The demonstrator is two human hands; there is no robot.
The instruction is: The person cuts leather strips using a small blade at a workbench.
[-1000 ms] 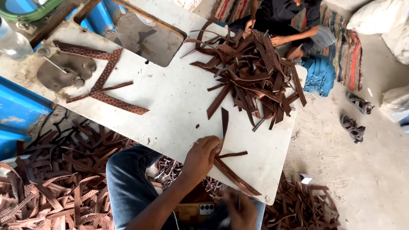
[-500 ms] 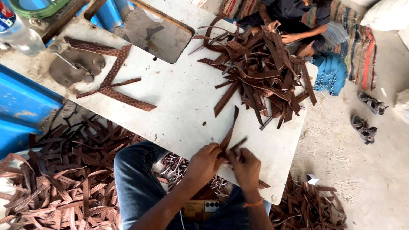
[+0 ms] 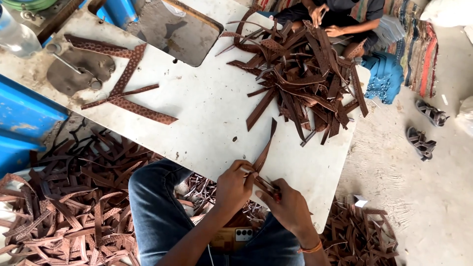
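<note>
Change noted: a second earlier only the left hand [image 3: 235, 184] was on the brown leather strip [image 3: 263, 150], with the right hand [image 3: 288, 207] lower, near the lap; half a second earlier both hands had met at the strip's near end; at inspection they remained joined there.
Reading of the change: judged as a move from picking up to two-handed work on the strip's near end.
Left hand: closed in a pinch on the strip near its lower end, thumb and fingers together.
Right hand: closed around the strip's lowest part, just below and touching the left hand's fingers; whether it also gripped a small tool could not be told.
Strip location: at the near edge of the white table [image 3: 207, 106], lower end in the hands, upper length lying on the tabletop.
Long axis: ran from the hands up and slightly right in the head view.
Pointing: free tip aimed away from the person, toward the pile of cut strips [image 3: 305, 74] at the far end, short of it and not touching.
Surroundings: patterned strips [image 3: 130, 91] lay crossed at the table's left; offcuts [image 3: 64, 197] covered the floor beside the person's knee; another person's hands [image 3: 325, 19] worked beyond the pile.
</note>
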